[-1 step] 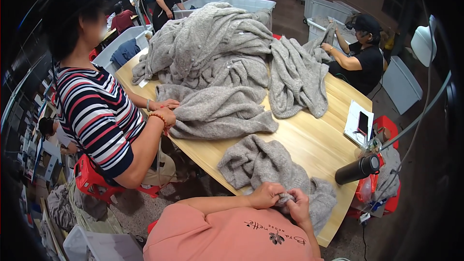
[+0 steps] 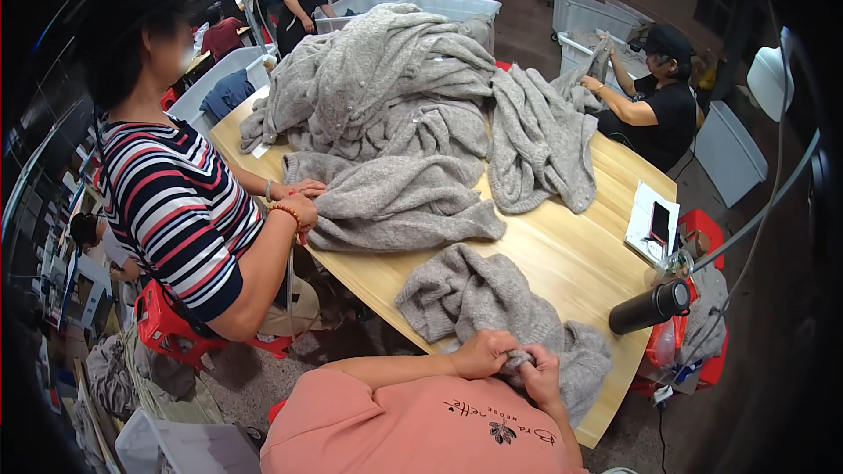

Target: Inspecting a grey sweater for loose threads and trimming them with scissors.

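Note:
A grey knitted sweater (image 2: 492,298) lies bunched at the table's near edge, in front of my pink shirt. Both hands pinch a gathered bit of its knit. My left hand (image 2: 484,355) is closed on the left side of that bit, its forearm coming across from the left. Close beside it, my right hand (image 2: 539,372) is closed on the other side, with the fingertips of the two hands nearly meeting. Whether anything small is between the fingers is hidden. The rest of the garment (image 2: 587,369) spreads past my right hand.
A tall heap of grey knitwear (image 2: 386,70) fills the table's far part. A person in a striped top (image 2: 171,211) handles a grey garment at left; another (image 2: 659,114) sits far right. A black bottle (image 2: 645,308), phone (image 2: 659,221) and notebook (image 2: 640,230) stand along the right edge.

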Motion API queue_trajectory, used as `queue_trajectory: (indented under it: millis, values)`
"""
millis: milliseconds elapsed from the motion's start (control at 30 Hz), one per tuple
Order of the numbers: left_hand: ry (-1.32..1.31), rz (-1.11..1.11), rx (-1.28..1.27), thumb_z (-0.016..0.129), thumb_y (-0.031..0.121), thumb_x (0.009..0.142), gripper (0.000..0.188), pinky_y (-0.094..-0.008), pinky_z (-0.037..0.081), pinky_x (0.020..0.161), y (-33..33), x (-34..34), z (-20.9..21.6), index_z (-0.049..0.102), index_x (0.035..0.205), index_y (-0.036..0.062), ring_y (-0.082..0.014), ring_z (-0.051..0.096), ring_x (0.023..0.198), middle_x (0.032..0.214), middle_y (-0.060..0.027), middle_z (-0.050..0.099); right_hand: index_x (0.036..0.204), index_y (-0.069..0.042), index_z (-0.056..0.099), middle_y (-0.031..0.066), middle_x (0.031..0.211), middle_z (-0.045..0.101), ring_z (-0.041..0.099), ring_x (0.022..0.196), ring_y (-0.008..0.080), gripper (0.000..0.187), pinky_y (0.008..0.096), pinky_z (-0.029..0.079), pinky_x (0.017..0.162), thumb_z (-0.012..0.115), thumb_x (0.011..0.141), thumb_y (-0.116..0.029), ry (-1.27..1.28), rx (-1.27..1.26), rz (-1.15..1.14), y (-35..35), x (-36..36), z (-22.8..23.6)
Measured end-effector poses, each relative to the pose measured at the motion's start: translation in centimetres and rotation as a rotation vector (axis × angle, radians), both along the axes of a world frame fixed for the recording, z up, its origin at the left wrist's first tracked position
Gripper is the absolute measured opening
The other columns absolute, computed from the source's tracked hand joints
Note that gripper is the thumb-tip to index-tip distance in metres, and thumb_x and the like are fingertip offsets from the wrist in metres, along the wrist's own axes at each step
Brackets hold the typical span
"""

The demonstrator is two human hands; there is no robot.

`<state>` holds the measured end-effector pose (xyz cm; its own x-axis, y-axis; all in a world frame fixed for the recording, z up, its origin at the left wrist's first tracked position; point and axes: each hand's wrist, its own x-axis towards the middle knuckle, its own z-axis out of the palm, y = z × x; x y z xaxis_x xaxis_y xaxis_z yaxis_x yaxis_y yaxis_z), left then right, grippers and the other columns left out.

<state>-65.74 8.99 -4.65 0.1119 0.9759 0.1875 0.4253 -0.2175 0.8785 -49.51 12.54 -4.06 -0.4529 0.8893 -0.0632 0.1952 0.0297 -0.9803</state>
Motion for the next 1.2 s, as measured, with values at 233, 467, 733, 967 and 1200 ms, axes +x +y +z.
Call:
queue_trajectory:
  millis: [233, 467, 733, 967, 1200]
  values:
    - [0.189, 0.016, 0.221, 0.052, 0.000, 0.067, 0.008, -0.0389, 0.044, 0.051, -0.3, 0.7, 0.0, 0.051, 0.074, 0.0031, -0.0321, 0.054, 0.060, 0.065, -0.0126, 0.049, 0.076, 0.003, 0.057, 0.0056, 0.057, 0.054, 0.048, 0.053, 0.0097, 0.012, 0.0264, 0.040, 0.050, 0.049, 0.067, 0.004, -0.008, -0.003, -0.094, -1.4, 0.0, -1.7]
    - [0.227, 0.074, 0.389, 0.052, 0.002, 0.065, 0.008, -0.0375, 0.044, 0.047, 0.2, 1.0, -0.3, 0.049, 0.072, 0.0043, -0.0288, 0.052, 0.054, 0.063, -0.0115, 0.047, 0.079, 0.000, 0.057, 0.0110, 0.053, 0.049, 0.051, 0.049, 0.0182, 0.012, 0.0313, 0.040, 0.048, 0.049, 0.070, 0.002, -0.141, 0.391, -0.221, -0.8, -0.3, -2.9]
    - [-0.372, 0.289, -0.295, 0.055, -0.005, 0.077, 0.010, -0.0198, 0.043, 0.056, 1.2, -1.5, -3.4, 0.063, 0.081, -0.0009, -0.0039, 0.051, 0.063, 0.069, 0.0015, 0.059, 0.087, 0.000, 0.059, 0.0086, 0.068, 0.058, 0.054, 0.063, 0.0155, 0.015, 0.0290, 0.044, 0.060, 0.053, 0.073, -0.002, -0.120, 0.200, -0.385, 2.8, 2.3, -0.7]
    - [-0.386, 0.052, -0.492, 0.061, 0.005, 0.078, 0.004, -0.0187, 0.034, 0.041, 2.3, -0.6, 0.7, 0.063, 0.076, 0.0015, -0.0018, 0.045, 0.048, 0.054, 0.0035, 0.052, 0.094, 0.000, 0.059, 0.0137, 0.081, 0.061, 0.059, 0.072, 0.0294, 0.027, 0.0368, 0.046, 0.064, 0.065, 0.069, -0.009, -0.117, 0.617, -0.027, 2.9, 1.1, 0.1]
    - [-0.362, 0.046, -0.678, 0.062, 0.001, 0.076, 0.003, -0.0179, 0.036, 0.046, 2.0, -0.9, 2.0, 0.062, 0.078, 0.0000, -0.0028, 0.047, 0.053, 0.061, 0.0019, 0.056, 0.081, -0.001, 0.060, 0.0041, 0.060, 0.052, 0.049, 0.054, 0.0104, 0.006, 0.0264, 0.039, 0.050, 0.059, 0.078, -0.006, 0.096, 0.010, 0.043, 1.8, 1.0, -2.6]
